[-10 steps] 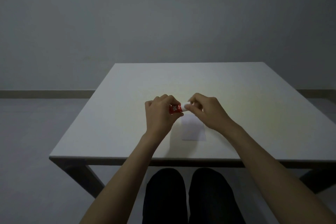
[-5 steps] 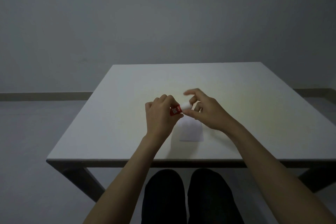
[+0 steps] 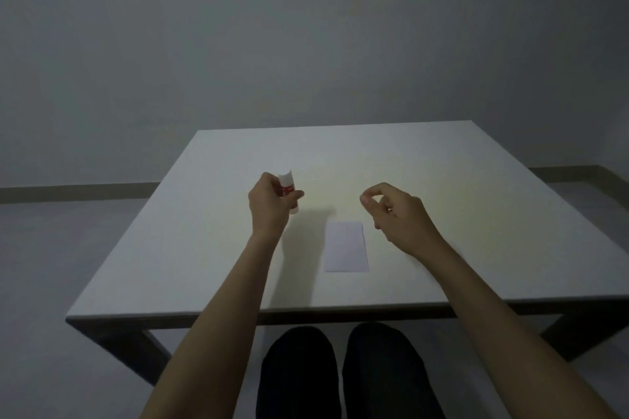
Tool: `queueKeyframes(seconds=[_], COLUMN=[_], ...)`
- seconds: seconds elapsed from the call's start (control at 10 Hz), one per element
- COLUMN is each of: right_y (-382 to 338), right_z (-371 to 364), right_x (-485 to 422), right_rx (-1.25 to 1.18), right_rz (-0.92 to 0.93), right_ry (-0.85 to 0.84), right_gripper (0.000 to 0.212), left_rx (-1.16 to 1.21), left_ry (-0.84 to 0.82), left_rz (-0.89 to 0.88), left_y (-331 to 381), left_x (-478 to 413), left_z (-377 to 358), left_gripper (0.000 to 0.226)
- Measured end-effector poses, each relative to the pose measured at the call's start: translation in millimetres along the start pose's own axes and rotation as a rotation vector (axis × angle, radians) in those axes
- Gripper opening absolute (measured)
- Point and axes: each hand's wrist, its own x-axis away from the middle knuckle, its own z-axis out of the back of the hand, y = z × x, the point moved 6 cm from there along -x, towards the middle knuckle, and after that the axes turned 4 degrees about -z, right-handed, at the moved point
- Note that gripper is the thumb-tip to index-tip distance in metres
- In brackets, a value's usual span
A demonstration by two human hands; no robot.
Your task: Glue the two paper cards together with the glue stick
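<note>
A white paper card (image 3: 346,247) lies flat on the white table (image 3: 476,214), near the front edge; only one outline shows. My left hand (image 3: 269,206) is left of the card, gripping a red-and-white glue stick (image 3: 288,190) almost upright, its white top end above my fingers and its lower end close to the tabletop. My right hand (image 3: 396,214) hovers just right of the card's far corner. Its fingers are curled, thumb against forefinger, and nothing shows in it.
The table's front edge (image 3: 306,311) runs just above my knees (image 3: 340,367), with slanted legs at both front corners. A grey wall and floor lie behind.
My hands, joined at the glue stick over the card, have parted. The left carried the stick to the left and turned it upright; the right let go and drew back to the right.
</note>
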Motion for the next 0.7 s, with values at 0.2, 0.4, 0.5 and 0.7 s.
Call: queueKeyframes(seconds=[0.2, 0.4, 0.5, 0.7], right_y=[17.3, 17.8, 20.6, 35.2], right_z=[2.3, 0.6, -4.2, -31.7], right_x=[2.2, -0.8, -4.8, -12.9], right_rx=[-0.035, -0.026, -0.024, 0.071], right_rz=[-0.005, 0.035, 0.036, 0.031], right_ry=[-0.001, -0.028, -0.039, -0.029], right_gripper=[0.033, 0.031, 0.031, 0.035], left_rx=[-0.011, -0.05, -0.05, -0.222], left_ry=[-0.015, -0.049, -0.055, -0.197], left_rz=[-0.009, 0.016, 0.014, 0.121], left_y=[-18.5, -27.5, -25.2, -42.6], left_x=[-6.4, -3.2, -0.4, 3.8], left_z=[-14.3, -21.3, -21.5, -25.9], left_gripper=[0.035, 0.032, 0.031, 0.048])
